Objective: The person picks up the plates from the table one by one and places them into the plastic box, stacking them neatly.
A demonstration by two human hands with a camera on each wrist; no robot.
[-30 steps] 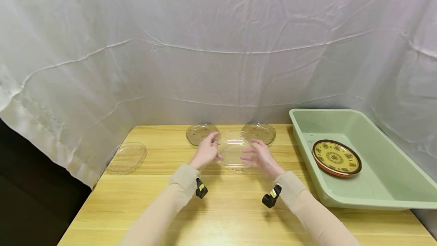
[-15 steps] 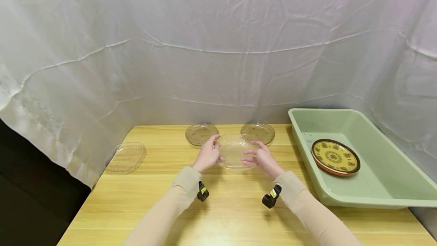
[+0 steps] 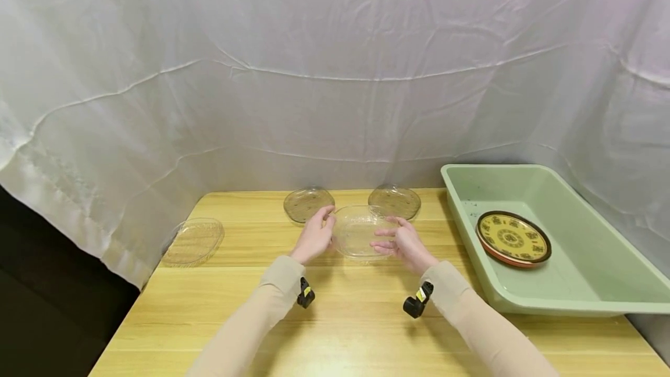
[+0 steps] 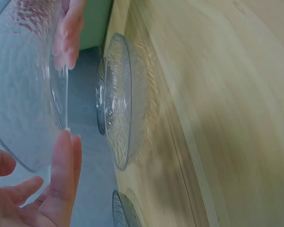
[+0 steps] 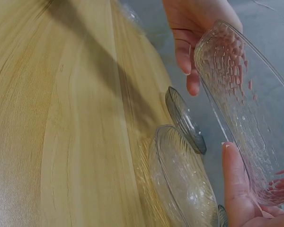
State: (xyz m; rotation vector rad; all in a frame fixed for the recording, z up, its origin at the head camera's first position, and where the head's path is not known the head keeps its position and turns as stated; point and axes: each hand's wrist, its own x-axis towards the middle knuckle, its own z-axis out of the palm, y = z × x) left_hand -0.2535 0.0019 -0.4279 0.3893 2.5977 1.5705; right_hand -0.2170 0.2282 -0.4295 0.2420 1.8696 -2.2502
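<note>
A clear glass plate (image 3: 357, 233) with rounded corners and a rippled texture is raised above the table between the two hands. My right hand (image 3: 408, 246) holds its right side, its thumb (image 5: 235, 177) along the rim and its other fingers seen through the glass. At the left side is my left hand (image 3: 315, 234), fingers spread and mostly straight; one fingertip (image 4: 62, 146) is right at the rim. Below the raised plate, a second clear glass plate (image 4: 119, 106) rests on the table, mostly overlapped in the head view.
Two grey-tinted glass plates (image 3: 309, 205) stand along the table's back edge, and another clear plate (image 3: 195, 242) lies at the left. To the right, a green basin (image 3: 591, 249) holds yellow patterned plates with dark rims (image 3: 514, 238). A pale curtain (image 3: 335, 121) hangs behind.
My left hand has shifted slightly left, its fingers drawn back toward the rim. The raised plate has tilted a little; my right hand stays nearly in place.
</note>
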